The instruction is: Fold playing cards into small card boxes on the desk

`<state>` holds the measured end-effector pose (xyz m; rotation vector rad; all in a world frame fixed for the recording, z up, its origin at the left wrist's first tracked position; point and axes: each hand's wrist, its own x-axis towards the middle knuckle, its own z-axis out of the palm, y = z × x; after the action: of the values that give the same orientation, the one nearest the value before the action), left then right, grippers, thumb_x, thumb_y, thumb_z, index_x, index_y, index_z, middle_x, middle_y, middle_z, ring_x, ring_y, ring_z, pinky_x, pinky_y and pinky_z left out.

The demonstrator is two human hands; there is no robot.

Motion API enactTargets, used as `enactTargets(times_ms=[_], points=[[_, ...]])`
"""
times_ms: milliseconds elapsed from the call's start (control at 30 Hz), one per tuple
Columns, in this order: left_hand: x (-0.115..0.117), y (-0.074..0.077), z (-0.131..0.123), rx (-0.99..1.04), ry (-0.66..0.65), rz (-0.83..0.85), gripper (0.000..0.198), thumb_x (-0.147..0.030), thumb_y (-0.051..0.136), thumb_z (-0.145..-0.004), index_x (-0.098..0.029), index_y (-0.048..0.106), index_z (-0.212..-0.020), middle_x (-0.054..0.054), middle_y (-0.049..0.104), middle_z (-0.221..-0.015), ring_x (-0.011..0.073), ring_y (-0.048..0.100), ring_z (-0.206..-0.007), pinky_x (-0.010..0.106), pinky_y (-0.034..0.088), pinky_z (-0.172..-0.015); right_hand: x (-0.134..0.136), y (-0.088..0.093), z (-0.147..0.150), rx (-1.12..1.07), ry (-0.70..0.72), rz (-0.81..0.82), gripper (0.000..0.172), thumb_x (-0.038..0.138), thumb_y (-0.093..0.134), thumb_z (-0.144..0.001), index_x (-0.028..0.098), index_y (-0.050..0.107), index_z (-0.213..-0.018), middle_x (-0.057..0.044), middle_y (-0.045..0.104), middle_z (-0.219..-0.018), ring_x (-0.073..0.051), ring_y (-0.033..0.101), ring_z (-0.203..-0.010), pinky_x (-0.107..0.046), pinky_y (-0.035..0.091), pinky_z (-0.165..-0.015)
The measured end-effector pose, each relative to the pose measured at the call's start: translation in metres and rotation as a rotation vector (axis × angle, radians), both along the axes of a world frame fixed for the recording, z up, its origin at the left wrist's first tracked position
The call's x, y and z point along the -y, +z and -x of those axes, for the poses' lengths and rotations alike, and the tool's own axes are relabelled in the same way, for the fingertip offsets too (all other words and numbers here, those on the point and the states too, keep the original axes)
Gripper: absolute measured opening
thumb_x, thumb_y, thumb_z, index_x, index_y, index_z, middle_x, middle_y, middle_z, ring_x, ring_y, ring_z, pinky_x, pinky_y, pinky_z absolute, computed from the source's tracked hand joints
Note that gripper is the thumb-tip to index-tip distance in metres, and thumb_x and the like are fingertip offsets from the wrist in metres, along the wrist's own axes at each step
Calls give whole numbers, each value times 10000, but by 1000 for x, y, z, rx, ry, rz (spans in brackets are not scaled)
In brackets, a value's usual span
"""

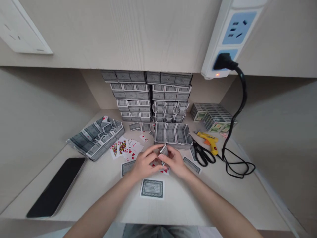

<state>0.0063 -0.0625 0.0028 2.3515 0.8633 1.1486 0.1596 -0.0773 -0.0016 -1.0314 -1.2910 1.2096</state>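
Between my two hands, above the desk, a playing card is held on edge and looks folded or bent. The fingers of my left hand close on it from the left. My right hand pinches it from the other side, thumb on its face. A red-suited card lies partly hidden under the hands. Nearer to me, one card rests back up on the desk. Another card lies by my right wrist, and one more is partly covered by my left hand.
An open tray made of cards stands behind the hands; another, holding loose pieces, is at left. Stacked card boxes rise behind. At right are black scissors, a yellow glue gun and its cord. A phone lies front left.
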Motion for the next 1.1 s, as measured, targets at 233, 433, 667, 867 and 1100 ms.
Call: enactTargets(times_ms=[233,433,667,867,1100], points=[[-8,4,5,224,-84,469,443,-596,559,-639,-159,548,-707,117,543,-1040,184,583,-788,288,514,-597,4,3,-2,274,-234,-356,462,332,747,-566,225,595,-989,-71,600,-982,-246,536,-924,-386,406,-846],[-11,1,5,389,-327,1074,483,-539,563,-680,-199,518,-1019,57,592,-931,167,610,-667,284,513,-512,7,2,-4,397,-183,-541,580,317,734,-602,291,525,-1142,-76,565,-1095,-252,505,-1031,-408,381,-915],[-26,-2,10,444,-191,1006,590,-281,756,-540,-126,547,-1070,66,629,-888,145,585,-738,251,476,-659,1,-6,-4,378,-230,-470,708,359,701,-634,280,401,-1271,-88,463,-1241,-253,441,-1134,-420,374,-946],[-30,-7,11,363,66,626,640,-268,752,-532,-169,528,-1123,86,559,-1043,136,579,-750,304,515,-694,-2,-11,-2,52,-184,-100,414,406,511,-789,212,524,-1155,-80,629,-1012,-186,636,-758,-362,515,-741],[-25,-13,14,31,74,258,526,-250,657,-671,-284,492,-1169,48,447,-1174,120,567,-818,316,529,-749,-5,-15,1,-40,-176,65,363,407,610,-689,160,615,-956,-64,675,-835,-199,635,-696,-336,560,-606]])
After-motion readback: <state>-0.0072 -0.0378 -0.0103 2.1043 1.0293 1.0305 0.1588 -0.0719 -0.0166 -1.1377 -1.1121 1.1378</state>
